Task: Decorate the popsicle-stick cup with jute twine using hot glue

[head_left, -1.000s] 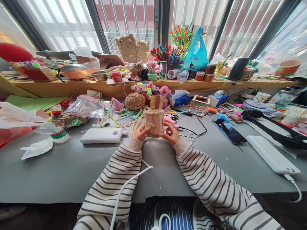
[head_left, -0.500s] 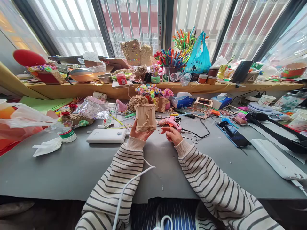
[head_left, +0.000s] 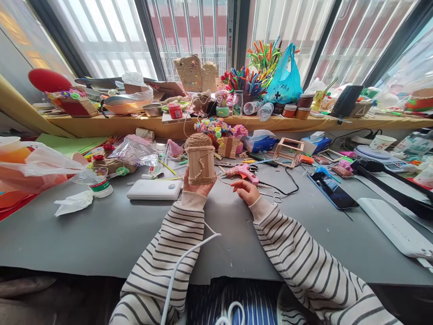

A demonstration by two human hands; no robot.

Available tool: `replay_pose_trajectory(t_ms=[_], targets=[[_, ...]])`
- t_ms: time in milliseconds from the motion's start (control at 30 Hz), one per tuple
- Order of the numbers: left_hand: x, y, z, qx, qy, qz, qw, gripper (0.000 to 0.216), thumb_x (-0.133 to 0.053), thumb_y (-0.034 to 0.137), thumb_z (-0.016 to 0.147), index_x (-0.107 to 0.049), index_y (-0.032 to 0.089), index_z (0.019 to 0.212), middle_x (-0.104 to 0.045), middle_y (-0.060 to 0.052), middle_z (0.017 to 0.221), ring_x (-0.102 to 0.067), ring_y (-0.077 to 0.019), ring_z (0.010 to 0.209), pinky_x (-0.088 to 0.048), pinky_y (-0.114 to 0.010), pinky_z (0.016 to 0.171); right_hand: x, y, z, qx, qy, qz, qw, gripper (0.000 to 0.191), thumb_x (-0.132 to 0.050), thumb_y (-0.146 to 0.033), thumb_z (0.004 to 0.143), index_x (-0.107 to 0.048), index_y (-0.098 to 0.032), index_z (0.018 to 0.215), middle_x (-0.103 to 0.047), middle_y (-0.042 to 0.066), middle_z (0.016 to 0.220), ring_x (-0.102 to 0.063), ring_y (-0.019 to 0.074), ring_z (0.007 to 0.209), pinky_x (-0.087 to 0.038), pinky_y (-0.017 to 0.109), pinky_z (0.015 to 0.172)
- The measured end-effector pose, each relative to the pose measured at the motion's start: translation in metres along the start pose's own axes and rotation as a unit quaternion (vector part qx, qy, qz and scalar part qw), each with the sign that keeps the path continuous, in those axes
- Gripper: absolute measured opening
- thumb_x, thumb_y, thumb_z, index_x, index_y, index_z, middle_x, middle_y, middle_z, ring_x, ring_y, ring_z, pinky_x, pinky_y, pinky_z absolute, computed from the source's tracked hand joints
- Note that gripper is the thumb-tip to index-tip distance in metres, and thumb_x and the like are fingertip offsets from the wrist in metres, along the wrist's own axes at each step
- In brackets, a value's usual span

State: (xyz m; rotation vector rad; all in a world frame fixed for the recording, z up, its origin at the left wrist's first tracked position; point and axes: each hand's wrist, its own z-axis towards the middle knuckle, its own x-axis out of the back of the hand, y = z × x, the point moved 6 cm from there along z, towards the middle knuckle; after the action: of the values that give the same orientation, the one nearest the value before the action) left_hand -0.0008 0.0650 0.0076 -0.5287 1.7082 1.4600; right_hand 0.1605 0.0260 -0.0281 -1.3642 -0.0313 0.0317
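Note:
My left hand (head_left: 199, 188) grips a small box of wooden craft sticks (head_left: 206, 168) from below and behind. Twine wraps its top and bottom rims, and a wavy length of twine runs down its front. My right hand (head_left: 249, 193) hovers to the right of the box, apart from it, its index finger stretched and the others loosely bent; nothing shows in it. Just beyond that hand lies a pink hot glue gun (head_left: 249, 176) with a black cord. Small scissors (head_left: 277, 197) rest beside it. Behind the box sits a ball of twine (head_left: 199, 139).
A white power bank (head_left: 154, 189) lies left of my hands. To the right are a phone (head_left: 333, 190), black tongs-like handles and another white power bank (head_left: 394, 225). A stick frame (head_left: 289, 151) stands further back. A white cable (head_left: 189, 253) crosses my left sleeve.
The box in my left hand has turned and tilted slightly, moving a little left against the table. My right hand keeps nearly the same pose. The whole view has shifted slightly.

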Motion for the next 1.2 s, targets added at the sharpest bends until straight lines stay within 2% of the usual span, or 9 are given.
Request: replay_pose_trajectory(t_ms=[100,267,400,567,667,767,900,1067,1200], targets=[[0.001,-0.008,0.004,-0.001,-0.016,0.014,1.000,0.052,-0.048,0.060,0.070,-0.057,0.021,0.104,-0.063,-0.006,0.103,-0.060,-0.0194,0.087,-0.050,-0.036,0.077,0.001,0.000,0.001,-0.003,-0.003,-0.003,1.000,0.026,-0.059,-0.032,0.062,-0.064,-0.018,0.084,-0.061,0.002,0.069,-0.047,0.0093,0.053,-0.034,0.021,0.044],[0.004,-0.027,0.008,0.030,-0.028,0.065,0.997,0.056,-0.060,0.057,0.063,-0.059,0.018,0.102,-0.064,-0.011,0.103,-0.061,-0.0254,0.091,-0.051,-0.040,0.075,0.001,-0.008,0.002,0.005,0.006,0.005,1.000,0.056,-0.063,-0.050,0.061,-0.057,-0.021,0.108,-0.061,0.005,0.090,-0.047,0.0081,0.054,-0.034,0.020,0.041],[-0.004,-0.032,0.006,0.040,-0.044,0.082,0.995,0.056,-0.055,0.059,0.067,-0.057,0.019,0.105,-0.064,-0.010,0.104,-0.060,-0.0260,0.095,-0.049,-0.040,0.080,-0.001,-0.012,0.004,0.016,0.012,0.011,1.000,0.069,-0.062,-0.060,0.055,-0.055,-0.022,0.112,-0.059,0.005,0.090,-0.042,0.0066,0.051,-0.031,0.021,0.039],[-0.010,-0.045,0.002,0.099,-0.068,0.102,0.988,0.060,-0.042,0.058,0.077,-0.055,0.011,0.111,-0.062,-0.016,0.109,-0.059,-0.0302,0.098,-0.046,-0.042,0.082,-0.002,-0.011,0.004,0.025,0.028,0.007,0.999,0.069,-0.063,-0.061,0.054,-0.055,-0.022,0.111,-0.055,0.002,0.079,-0.039,0.0061,0.049,-0.031,0.021,0.039],[-0.006,-0.053,0.000,0.149,-0.076,0.118,0.979,0.059,-0.034,0.057,0.081,-0.057,0.010,0.108,-0.064,-0.018,0.104,-0.060,-0.0305,0.094,-0.047,-0.044,0.079,0.000,-0.011,0.005,0.028,0.038,0.003,0.999,0.073,-0.059,-0.065,0.055,-0.052,-0.021,0.114,-0.052,0.001,0.076,-0.039,0.0068,0.050,-0.032,0.021,0.039],[-0.003,-0.056,-0.002,0.186,-0.088,0.132,0.970,0.060,-0.035,0.059,0.079,-0.060,0.010,0.104,-0.064,-0.018,0.101,-0.061,-0.0326,0.092,-0.046,-0.048,0.078,0.001,-0.013,0.004,0.032,0.049,-0.006,0.998,0.075,-0.058,-0.066,0.055,-0.050,-0.021,0.115,-0.051,0.000,0.076,-0.041,0.0070,0.050,-0.035,0.021,0.040],[-0.001,-0.057,0.001,0.181,-0.090,0.136,0.970,0.049,-0.044,0.053,0.078,-0.062,0.013,0.101,-0.065,-0.016,0.101,-0.060,-0.0324,0.096,-0.045,-0.050,0.082,0.001,-0.016,0.000,0.046,0.071,-0.031,0.996,0.069,-0.062,-0.060,0.057,-0.050,-0.020,0.112,-0.051,0.000,0.076,-0.043,0.0083,0.054,-0.038,0.022,0.044],[0.009,-0.057,0.009,0.152,-0.055,0.150,0.975,0.036,-0.045,0.046,0.080,-0.064,0.019,0.095,-0.067,-0.013,0.093,-0.061,-0.0288,0.094,-0.048,-0.047,0.080,0.002,-0.020,-0.004,0.054,0.097,-0.063,0.992,0.059,-0.062,-0.054,0.063,-0.050,-0.020,0.110,-0.051,0.000,0.078,-0.041,0.0068,0.053,-0.034,0.021,0.044],[0.008,-0.054,0.008,0.146,-0.064,0.146,0.976,0.057,-0.035,0.061,0.078,-0.063,0.015,0.097,-0.066,-0.014,0.095,-0.057,-0.0302,0.102,-0.046,-0.045,0.083,0.002,-0.022,-0.005,0.057,0.102,-0.081,0.990,0.054,-0.060,-0.053,0.065,-0.051,-0.020,0.106,-0.050,-0.001,0.080,-0.040,0.0061,0.052,-0.033,0.021,0.044]])
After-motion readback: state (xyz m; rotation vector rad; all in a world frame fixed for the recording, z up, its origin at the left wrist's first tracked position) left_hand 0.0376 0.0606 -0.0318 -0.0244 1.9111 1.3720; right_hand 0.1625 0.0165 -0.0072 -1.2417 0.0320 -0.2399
